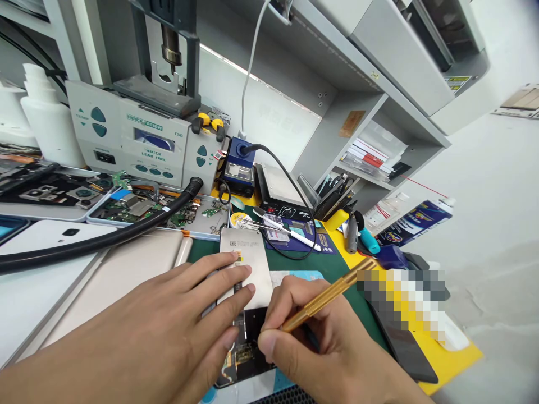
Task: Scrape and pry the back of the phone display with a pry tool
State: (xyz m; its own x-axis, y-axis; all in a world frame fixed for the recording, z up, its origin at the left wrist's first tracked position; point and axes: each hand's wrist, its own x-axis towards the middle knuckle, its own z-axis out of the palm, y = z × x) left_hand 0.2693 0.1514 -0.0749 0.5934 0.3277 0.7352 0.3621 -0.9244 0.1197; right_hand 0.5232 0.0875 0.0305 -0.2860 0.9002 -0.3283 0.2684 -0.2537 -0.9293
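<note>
On the mat before me lies a flat panel, silver toward the far end and black toward me, with thin flex circuits on it; it looks like the back of a phone screen. My left hand rests across its left side, fingers stretched and lying on the surface. A slim gold pen-shaped tool with a knurled grip is pinched between the thumb and fingers of my right hand. That hand is over the panel's black part. The tool's tip is hidden behind my fingers, so its kind does not show.
A grey hot-air station stands behind, its black hose crossing the left side. A tray of circuit boards sits before it. White tablets lie left. A black phone lies right. Behind are a soldering unit and heating plate.
</note>
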